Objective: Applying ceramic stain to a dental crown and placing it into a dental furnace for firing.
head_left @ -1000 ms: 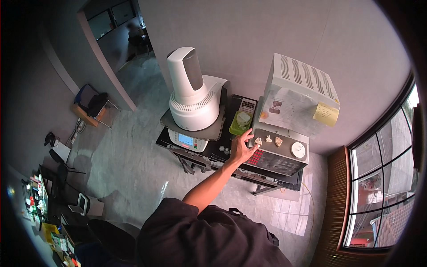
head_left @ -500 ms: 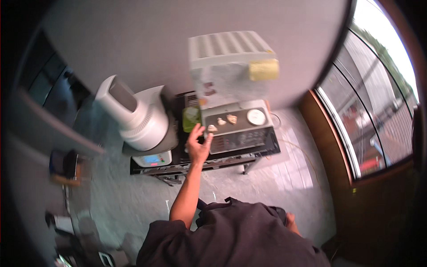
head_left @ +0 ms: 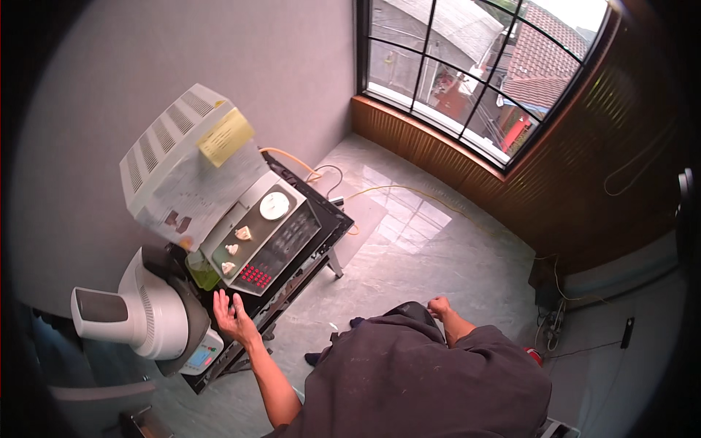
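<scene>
My left hand (head_left: 235, 319) is raised beside the table's front edge, fingers spread and nothing in them. Close by are the red-lit keys (head_left: 256, 276) of a boxy light-grey machine (head_left: 164, 142) with a vented top. On that machine's front ledge lie three small cream-coloured pieces (head_left: 243, 233), jagged in outline, and a round white disc (head_left: 274, 206). A green container (head_left: 202, 271) sits between this machine and a rounded white machine (head_left: 162, 314) with a small screen. My right hand (head_left: 439, 306) is by my right side, its fingers curled; whatever is inside them is hidden.
Both machines stand on a black table (head_left: 337, 225) with metal legs. A yellow cable (head_left: 409, 187) runs across the grey tiled floor. A gridded window (head_left: 467, 73) is above wooden panelling (head_left: 438, 142). More cables (head_left: 553, 325) hang at the right.
The view has swung right, so the machines now appear farther left and tilted. My left hand has drawn back from the cream pieces. My right hand has come more fully into sight.
</scene>
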Demonstrator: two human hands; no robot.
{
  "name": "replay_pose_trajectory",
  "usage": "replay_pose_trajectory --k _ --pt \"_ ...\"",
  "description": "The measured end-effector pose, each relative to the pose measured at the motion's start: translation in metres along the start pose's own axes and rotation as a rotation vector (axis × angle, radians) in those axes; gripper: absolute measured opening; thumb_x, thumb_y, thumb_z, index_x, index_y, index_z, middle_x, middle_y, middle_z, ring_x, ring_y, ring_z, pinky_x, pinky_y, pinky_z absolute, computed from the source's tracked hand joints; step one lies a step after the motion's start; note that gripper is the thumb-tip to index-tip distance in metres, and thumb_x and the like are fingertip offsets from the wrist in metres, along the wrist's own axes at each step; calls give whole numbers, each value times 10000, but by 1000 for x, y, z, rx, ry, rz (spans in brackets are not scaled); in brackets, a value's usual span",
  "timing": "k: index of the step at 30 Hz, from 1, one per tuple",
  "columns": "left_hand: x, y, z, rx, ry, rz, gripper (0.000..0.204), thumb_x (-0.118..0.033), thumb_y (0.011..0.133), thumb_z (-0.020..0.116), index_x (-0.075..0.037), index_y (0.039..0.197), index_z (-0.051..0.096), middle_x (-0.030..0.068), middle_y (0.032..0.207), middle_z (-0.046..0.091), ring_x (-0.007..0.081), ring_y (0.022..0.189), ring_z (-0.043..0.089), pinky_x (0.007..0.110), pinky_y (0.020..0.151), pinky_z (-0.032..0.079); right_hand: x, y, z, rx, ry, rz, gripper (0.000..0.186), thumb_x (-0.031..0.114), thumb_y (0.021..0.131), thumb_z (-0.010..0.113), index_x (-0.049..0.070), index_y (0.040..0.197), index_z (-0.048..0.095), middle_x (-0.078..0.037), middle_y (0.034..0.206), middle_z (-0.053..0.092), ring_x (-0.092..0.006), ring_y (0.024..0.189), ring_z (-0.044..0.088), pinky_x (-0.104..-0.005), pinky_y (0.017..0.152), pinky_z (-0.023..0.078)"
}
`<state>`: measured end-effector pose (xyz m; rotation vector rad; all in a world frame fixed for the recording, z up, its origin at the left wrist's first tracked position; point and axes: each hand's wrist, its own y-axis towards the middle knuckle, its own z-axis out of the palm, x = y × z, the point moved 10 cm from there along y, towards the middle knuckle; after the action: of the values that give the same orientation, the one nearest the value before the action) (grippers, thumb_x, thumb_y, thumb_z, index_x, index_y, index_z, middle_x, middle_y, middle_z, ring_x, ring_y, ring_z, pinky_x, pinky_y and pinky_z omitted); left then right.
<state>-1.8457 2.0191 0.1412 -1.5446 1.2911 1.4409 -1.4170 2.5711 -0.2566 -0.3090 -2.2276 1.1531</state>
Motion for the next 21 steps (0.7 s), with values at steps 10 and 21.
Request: replay_pose_trajectory --k 10,21 --pt "100 -65 14 119 -92 -220 713 -143 968 753 -22 1558 370 263 1556 487 333 1426 500 436 1162 398 7 -10 13 22 -109 -73 222 63 818 689 40 1034 736 -119 902 724 -262 779 701 -404 660 578" --pt "349 -237 -14 1217 1212 -60 337 -392 990 604 -72 920 684 182 906 714 415 856 673 510 749 500 54 0 51 91 -566 -294 397 255 684 721 67 1017 827 -210 1099 778 -369 1050 745 -420 918 581"
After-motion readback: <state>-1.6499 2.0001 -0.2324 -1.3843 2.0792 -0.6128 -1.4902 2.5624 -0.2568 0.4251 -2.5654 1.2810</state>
